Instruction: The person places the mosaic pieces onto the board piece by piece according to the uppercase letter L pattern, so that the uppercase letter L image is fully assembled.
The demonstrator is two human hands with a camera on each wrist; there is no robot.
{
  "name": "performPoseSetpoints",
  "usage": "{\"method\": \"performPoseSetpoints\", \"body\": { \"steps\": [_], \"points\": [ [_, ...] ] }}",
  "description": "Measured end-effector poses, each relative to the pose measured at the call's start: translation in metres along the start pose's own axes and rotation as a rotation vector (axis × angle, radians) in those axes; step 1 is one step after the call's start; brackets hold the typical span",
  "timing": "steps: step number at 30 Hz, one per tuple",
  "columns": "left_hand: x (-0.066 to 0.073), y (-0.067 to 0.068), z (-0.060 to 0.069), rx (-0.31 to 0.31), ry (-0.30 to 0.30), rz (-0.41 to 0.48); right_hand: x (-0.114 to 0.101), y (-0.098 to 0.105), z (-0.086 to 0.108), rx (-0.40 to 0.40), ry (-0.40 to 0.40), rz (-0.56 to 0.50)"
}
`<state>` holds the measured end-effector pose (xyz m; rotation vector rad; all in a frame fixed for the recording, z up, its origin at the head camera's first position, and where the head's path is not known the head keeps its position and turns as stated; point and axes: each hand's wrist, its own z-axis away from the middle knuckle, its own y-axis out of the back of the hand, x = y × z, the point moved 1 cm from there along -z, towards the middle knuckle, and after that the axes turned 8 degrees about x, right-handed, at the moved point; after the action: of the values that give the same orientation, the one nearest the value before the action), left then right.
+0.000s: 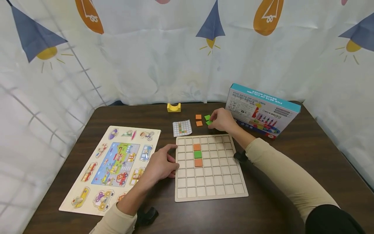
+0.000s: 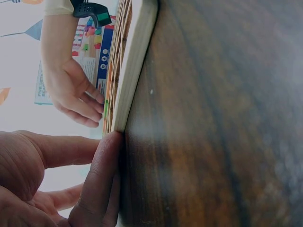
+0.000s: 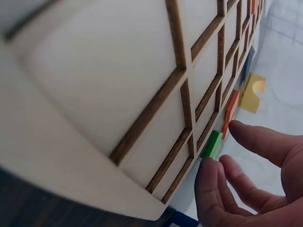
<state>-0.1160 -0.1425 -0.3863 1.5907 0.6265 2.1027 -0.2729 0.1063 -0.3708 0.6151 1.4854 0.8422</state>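
Observation:
My left hand (image 1: 162, 165) rests at the left edge of a wooden grid board (image 1: 211, 190); in the left wrist view, a fingertip (image 2: 112, 139) touches the board's side. An orange, a green and another orange tile (image 1: 198, 162) sit in a column of its cells. Beyond the board, my right hand (image 1: 222, 120) reaches down to two loose green tiles (image 1: 207, 117). Thumb and fingers stand apart around a green tile (image 3: 211, 144) in the right wrist view; no firm grip shows. Two loose orange tiles (image 1: 199, 123) lie to their left, beside a small pattern card (image 1: 182, 128).
A wooden picture puzzle board (image 1: 84, 203) lies on the left of the dark table (image 1: 306, 152). Behind the right hand stands a cardboard box (image 1: 260, 110) with a blue top. A yellow arch block (image 1: 174, 108) sits at the table's back edge, before a printed curtain (image 1: 163, 65).

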Motion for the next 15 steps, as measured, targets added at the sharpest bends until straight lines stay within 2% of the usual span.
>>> {"method": "performPoseSetpoints", "body": {
  "steps": [9,15],
  "points": [
    [0.001,-0.001,0.0,0.004,0.002,0.007,0.001,-0.004,-0.01,0.005,-0.095,0.043],
    [0.001,-0.001,0.0,0.012,0.007,0.003,0.002,-0.006,-0.014,0.002,-0.089,0.069]
  ]
}}
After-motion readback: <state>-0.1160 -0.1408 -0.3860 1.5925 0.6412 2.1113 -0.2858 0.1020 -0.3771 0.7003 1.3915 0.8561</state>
